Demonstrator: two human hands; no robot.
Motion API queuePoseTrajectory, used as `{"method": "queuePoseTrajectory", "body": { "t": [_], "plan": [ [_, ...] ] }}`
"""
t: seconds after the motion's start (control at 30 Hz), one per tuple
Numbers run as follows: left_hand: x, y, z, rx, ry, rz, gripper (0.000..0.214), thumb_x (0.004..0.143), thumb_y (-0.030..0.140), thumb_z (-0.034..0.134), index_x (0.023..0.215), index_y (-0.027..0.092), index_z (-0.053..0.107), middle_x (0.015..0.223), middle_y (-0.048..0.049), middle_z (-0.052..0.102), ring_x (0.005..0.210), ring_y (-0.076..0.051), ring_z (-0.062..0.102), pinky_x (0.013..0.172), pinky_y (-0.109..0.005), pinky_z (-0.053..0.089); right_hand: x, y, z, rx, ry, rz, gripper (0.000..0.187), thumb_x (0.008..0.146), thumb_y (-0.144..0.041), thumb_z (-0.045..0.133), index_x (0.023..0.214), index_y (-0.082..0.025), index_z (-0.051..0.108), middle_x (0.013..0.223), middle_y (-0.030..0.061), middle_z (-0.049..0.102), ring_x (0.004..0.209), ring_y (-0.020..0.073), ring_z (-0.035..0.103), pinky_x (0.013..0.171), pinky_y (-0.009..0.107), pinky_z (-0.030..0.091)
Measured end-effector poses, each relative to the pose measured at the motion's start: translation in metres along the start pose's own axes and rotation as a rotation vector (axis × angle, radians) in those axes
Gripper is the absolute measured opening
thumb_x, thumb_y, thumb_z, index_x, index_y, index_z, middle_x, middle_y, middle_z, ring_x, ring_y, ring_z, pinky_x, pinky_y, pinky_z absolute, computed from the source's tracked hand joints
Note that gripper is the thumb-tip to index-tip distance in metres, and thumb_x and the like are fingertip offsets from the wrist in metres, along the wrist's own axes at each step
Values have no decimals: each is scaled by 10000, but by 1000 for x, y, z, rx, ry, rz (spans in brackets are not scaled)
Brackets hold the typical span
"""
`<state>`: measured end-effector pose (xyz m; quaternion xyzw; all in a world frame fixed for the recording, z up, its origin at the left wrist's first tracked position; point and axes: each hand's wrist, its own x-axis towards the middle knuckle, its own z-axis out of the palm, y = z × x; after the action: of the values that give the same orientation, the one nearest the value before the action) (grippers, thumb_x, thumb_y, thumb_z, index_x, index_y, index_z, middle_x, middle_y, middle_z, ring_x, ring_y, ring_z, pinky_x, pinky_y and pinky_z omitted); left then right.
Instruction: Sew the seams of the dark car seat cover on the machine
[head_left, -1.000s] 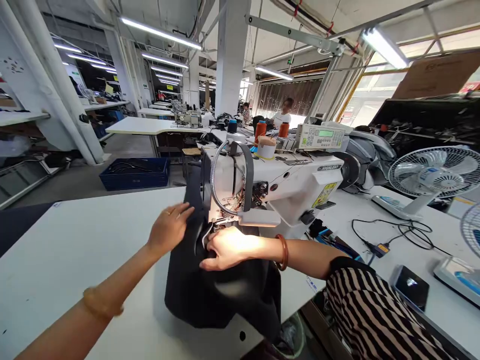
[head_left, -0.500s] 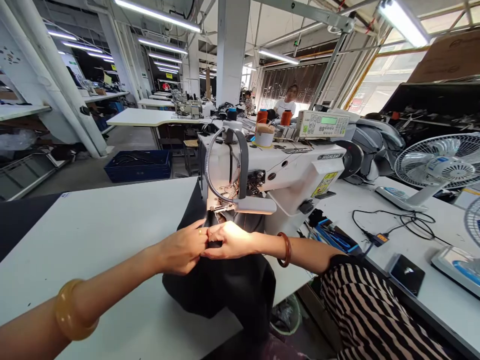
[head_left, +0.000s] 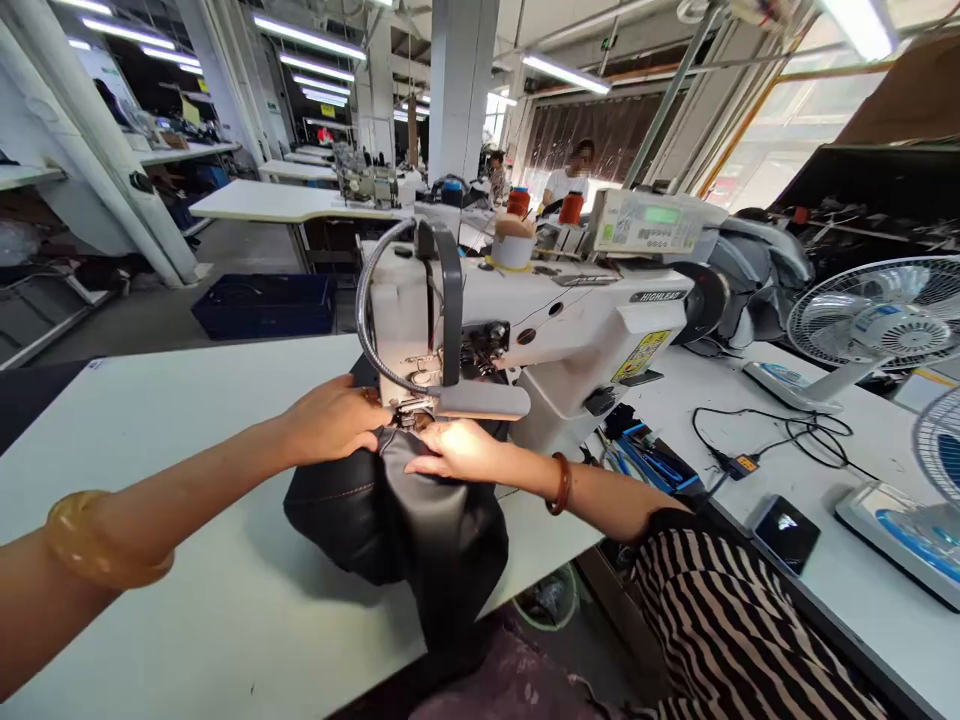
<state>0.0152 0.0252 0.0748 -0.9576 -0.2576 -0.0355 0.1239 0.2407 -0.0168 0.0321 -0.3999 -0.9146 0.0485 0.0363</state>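
Black leather-like material [head_left: 442,530] lies bunched under the needle area of a white sewing machine [head_left: 577,320] and drapes over the table's front edge. A line of reddish stitching shows on its left part. My left hand [head_left: 330,418] grips the material left of the presser foot [head_left: 411,412], thumb bent toward the cloth. Just right of the foot, my right hand [head_left: 461,450] pinches the material under the machine's lamp [head_left: 484,400]. The fingertips of both hands are partly hidden by the folds and the machine head.
To the right stand a white fan [head_left: 892,320], a looped black cable [head_left: 795,435], a dark phone-like box [head_left: 784,535] and a blue tray of tools [head_left: 649,460]. A dark blue crate [head_left: 264,305] sits on the floor. A person [head_left: 570,180] is in the background.
My hands, together before, have moved apart, the left one leftward. The material has been turned and spread, so its stitched seam now shows. The whole view has shifted slightly.
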Motion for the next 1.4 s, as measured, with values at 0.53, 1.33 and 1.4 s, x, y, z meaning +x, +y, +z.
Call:
{"method": "queuePoseTrajectory", "body": {
  "t": [0.53, 1.33, 1.4],
  "plan": [
    [-33, 51, 28, -102, 155, -185, 292, 971, 318, 430, 1124, 204, 653, 1210, -80, 687, 1280, -268, 553, 1123, -521, 362, 2, -13, -17, 1055, -143, 347, 140, 708, -245, 669, 686, -163, 558, 643, -58, 479, 603, 79, 408, 572, 223, 338],
    [-48, 80, 51, 180, 97, -178, 463, 975, 199, 376, 1403, 214, 553, 1417, -112, 604, 826, -218, 643, 608, -338, 435, 7, -17, -11, 1172, -116, 526, 81, 705, -61, 652, 715, -107, 586, 613, -85, 476, 574, 31, 442, 598, 188, 355],
    [-45, 82, 51, 121, 94, -193, 466, 976, 194, 371, 1407, 207, 547, 1409, -124, 608, 862, -233, 648, 612, -344, 431, 8, -17, -11, 1159, -124, 532, 102, 720, -56, 634, 686, -112, 555, 616, -81, 472, 564, 27, 424, 583, 187, 335]
  ]
}}
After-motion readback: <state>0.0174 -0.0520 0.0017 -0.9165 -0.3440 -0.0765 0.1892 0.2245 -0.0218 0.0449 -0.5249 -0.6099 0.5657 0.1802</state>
